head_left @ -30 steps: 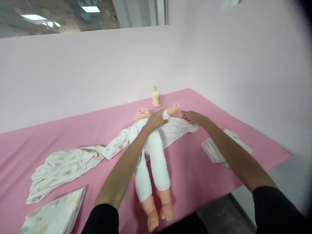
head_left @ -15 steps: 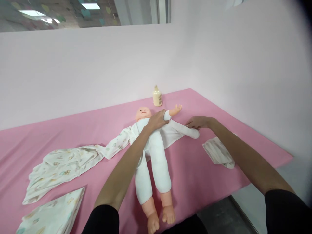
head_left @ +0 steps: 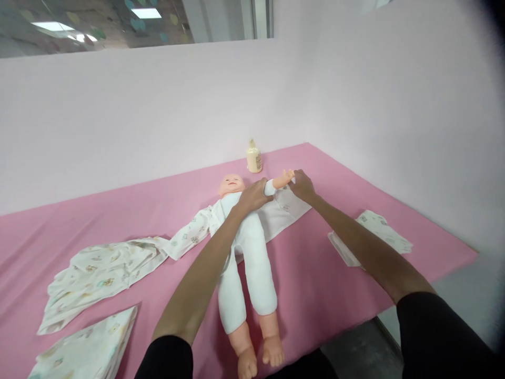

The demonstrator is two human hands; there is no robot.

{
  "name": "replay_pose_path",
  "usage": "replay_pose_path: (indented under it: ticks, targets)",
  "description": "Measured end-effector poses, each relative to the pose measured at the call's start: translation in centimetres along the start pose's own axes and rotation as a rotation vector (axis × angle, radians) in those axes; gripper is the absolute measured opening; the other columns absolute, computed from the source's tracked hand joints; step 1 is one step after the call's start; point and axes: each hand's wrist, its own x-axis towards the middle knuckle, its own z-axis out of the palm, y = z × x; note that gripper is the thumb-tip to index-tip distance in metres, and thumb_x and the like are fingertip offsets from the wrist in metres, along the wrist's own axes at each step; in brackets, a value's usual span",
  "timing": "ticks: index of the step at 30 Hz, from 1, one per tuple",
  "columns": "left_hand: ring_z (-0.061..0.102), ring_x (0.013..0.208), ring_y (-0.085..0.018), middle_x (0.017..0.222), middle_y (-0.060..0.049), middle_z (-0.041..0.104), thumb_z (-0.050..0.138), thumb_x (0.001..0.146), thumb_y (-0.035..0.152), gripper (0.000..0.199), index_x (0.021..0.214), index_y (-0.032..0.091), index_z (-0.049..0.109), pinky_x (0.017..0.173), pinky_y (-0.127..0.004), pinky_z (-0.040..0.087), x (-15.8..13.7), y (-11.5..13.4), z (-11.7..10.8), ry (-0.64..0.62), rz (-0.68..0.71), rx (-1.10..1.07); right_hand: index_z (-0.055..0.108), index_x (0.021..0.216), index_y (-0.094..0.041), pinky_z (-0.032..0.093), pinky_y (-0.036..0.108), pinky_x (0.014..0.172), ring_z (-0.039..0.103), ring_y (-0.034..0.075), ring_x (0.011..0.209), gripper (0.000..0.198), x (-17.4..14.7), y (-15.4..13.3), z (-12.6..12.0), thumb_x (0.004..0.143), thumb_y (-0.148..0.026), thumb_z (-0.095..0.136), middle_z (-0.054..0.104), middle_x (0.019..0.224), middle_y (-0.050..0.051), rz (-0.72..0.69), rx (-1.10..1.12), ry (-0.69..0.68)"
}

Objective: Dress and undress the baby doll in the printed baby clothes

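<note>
A baby doll (head_left: 252, 247) with a white cloth body lies on its back, its bare feet towards me. My left hand (head_left: 254, 196) is closed around the doll's upper arm on the right side, and the doll's hand (head_left: 286, 178) points up and right. A patterned baby shirt (head_left: 193, 231) covers the other arm, and its white inner side (head_left: 276, 216) spreads beneath the doll to the right. My right hand (head_left: 302, 187) is closed beside the doll's hand, at the shirt's loose sleeve. The doll's hand partly hides those fingertips.
A cream pump bottle (head_left: 254, 159) stands behind the doll's head on the pink table cover (head_left: 315, 268). Folded patterned cloth (head_left: 87, 345) lies at front left, and another folded cloth (head_left: 382, 231) lies at right under my forearm. White walls border the table.
My right hand has moved left and up, from the stretched-out sleeve to the doll's hand. The sleeve no longer extends to the right. My left hand keeps its hold on the arm.
</note>
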Motion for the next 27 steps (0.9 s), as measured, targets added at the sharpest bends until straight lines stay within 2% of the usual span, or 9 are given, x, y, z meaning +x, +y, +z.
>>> replay_pose_path:
  ticks: [2,4,8,12,17,19,22,24,27]
  targets:
    - [0.063,0.095,-0.026,0.110,-0.007,0.067,0.061,0.084,0.048,0.037,0.108,0.021,0.052,0.073,-0.032,0.043,0.0,0.0,0.1,0.009,0.015,0.001,0.061,0.120,-0.018,0.046,0.034,0.089,0.061,0.028,0.110,0.037,-0.6,-1.6,0.6,0.092,-0.041,0.055,0.067,0.120,0.012,-0.024,0.022,-0.111]
    - [0.063,0.098,-0.027,0.113,-0.008,0.067,0.057,0.086,0.053,0.042,0.115,0.022,0.051,0.075,-0.033,0.044,-0.1,0.1,0.1,0.017,0.042,-0.013,0.065,0.113,-0.020,0.046,0.033,0.085,0.063,0.028,0.108,0.034,-1.1,-3.0,0.9,0.088,-0.043,0.060,0.070,0.113,0.010,-0.040,0.020,-0.225]
    - [0.063,0.102,-0.028,0.115,-0.007,0.066,0.046,0.090,0.064,0.054,0.130,0.028,0.047,0.080,-0.034,0.045,-0.2,0.3,0.0,0.016,0.067,-0.041,0.068,0.094,-0.019,0.046,0.032,0.080,0.065,0.028,0.103,0.023,-1.8,-4.2,1.2,0.089,-0.040,0.059,0.072,0.104,0.010,-0.031,0.002,-0.296]
    - [0.062,0.102,-0.028,0.115,-0.008,0.066,0.041,0.091,0.068,0.057,0.130,0.027,0.048,0.082,-0.035,0.045,-0.1,0.3,0.1,0.013,0.073,-0.022,0.065,0.093,-0.020,0.046,0.029,0.073,0.066,0.024,0.094,0.018,-1.5,-3.2,0.6,0.085,-0.035,0.062,0.071,0.101,0.007,-0.038,0.024,-0.379]
    - [0.062,0.103,-0.029,0.118,-0.010,0.064,0.038,0.093,0.067,0.057,0.131,0.025,0.046,0.084,-0.037,0.045,0.0,0.3,0.3,-0.009,0.075,0.017,0.055,0.076,-0.019,0.042,0.025,0.057,0.063,0.016,0.068,0.019,-1.1,-1.4,-0.3,0.075,-0.029,0.072,0.064,0.076,0.001,-0.096,0.068,-0.543]
    - [0.062,0.105,-0.028,0.121,-0.010,0.062,0.039,0.094,0.063,0.052,0.128,0.024,0.047,0.085,-0.036,0.046,0.1,0.4,0.4,-0.011,0.085,0.031,0.053,0.075,-0.020,0.042,0.024,0.056,0.062,0.015,0.066,0.020,-1.3,-1.3,-0.2,0.076,-0.029,0.071,0.064,0.075,0.000,-0.122,0.082,-0.562]
    - [0.061,0.107,-0.026,0.122,-0.009,0.062,0.044,0.095,0.051,0.039,0.120,0.022,0.050,0.082,-0.034,0.047,0.1,0.9,0.4,-0.001,0.102,0.047,0.056,0.080,-0.020,0.044,0.024,0.062,0.064,0.017,0.076,0.021,-1.9,-1.8,0.3,0.072,-0.026,0.075,0.067,0.085,0.001,-0.164,0.087,-0.539]
    - [0.061,0.108,-0.026,0.121,-0.010,0.063,0.048,0.093,0.043,0.031,0.115,0.020,0.052,0.081,-0.033,0.047,0.2,1.4,0.4,0.004,0.105,0.055,0.060,0.085,-0.020,0.046,0.025,0.070,0.066,0.020,0.085,0.021,-2.2,-2.2,0.6,0.072,-0.024,0.075,0.069,0.093,0.002,-0.175,0.079,-0.497]
    - [0.061,0.108,-0.026,0.122,-0.010,0.063,0.051,0.091,0.036,0.033,0.119,0.020,0.051,0.085,-0.035,0.048,0.2,1.7,0.5,0.006,0.115,0.054,0.064,0.100,-0.019,0.046,0.030,0.082,0.064,0.026,0.104,0.019,-2.4,-2.7,0.5,0.081,-0.023,0.066,0.070,0.108,0.009,-0.139,0.064,-0.376]
